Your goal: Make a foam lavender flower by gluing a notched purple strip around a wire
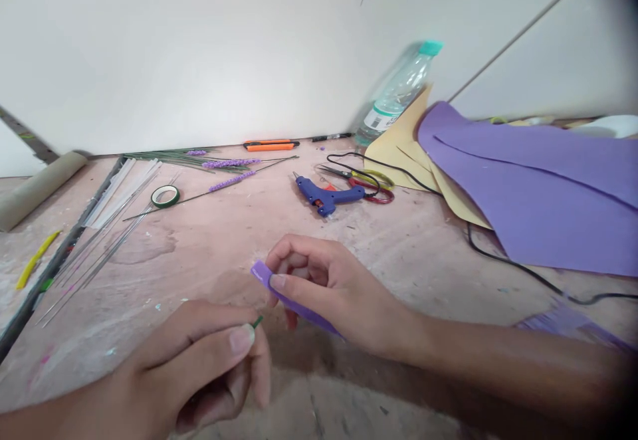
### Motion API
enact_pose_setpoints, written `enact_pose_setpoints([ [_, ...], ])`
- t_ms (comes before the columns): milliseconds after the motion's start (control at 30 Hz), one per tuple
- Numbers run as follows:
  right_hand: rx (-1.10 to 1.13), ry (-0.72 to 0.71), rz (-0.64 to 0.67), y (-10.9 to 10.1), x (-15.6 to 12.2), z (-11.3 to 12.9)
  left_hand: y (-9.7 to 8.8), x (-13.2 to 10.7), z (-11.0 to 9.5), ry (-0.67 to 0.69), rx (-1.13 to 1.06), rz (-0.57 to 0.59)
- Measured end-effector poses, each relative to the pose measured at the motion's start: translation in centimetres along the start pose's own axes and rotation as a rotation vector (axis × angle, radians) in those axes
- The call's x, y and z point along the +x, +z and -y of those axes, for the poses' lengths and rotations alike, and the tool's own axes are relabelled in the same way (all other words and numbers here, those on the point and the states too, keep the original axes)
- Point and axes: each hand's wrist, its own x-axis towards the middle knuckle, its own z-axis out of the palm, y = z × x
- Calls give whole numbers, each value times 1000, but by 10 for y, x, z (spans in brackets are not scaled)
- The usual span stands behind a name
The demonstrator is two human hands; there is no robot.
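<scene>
My left hand (199, 360) is closed at the bottom middle, pinching a thin green wire stem (257, 322) whose tip pokes out past the thumb. My right hand (329, 290) is just right of it, fingers curled, gripping a narrow purple foam strip (264, 275) that runs under the thumb and out behind the palm. The strip's free end sits a short way above the wire tip; the two are apart. Both hands hover low over the pinkish worktable (209, 247).
A blue glue gun (329, 195) with a black cord, scissors (369, 184), an orange cutter (272, 144), a green tape roll (165, 195), finished purple stems (229, 163), a bundle of wires (100, 240), purple foam sheets (543, 194) and a water bottle (399, 94) lie behind.
</scene>
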Motion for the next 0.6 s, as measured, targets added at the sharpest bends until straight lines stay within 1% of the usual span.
enact_pose_setpoints([
  [100, 19, 49, 26, 2, -4, 2, -4, 0, 3, 82, 246, -94],
  [167, 20, 67, 27, 3, -6, 3, -7, 2, 5, 76, 280, -136],
  [233, 24, 51, 25, 4, -7, 3, -9, 4, 6, 87, 298, -162],
  [367, 72, -6, 64, 5, -8, 1, -11, 7, 7, 218, 403, -217],
  [433, 102, -15, 82, 5, -9, 0, -10, 8, 7, 232, 395, -231],
  [600, 153, -67, 113, 7, -11, -2, -8, 9, 8, 216, 296, -187],
])
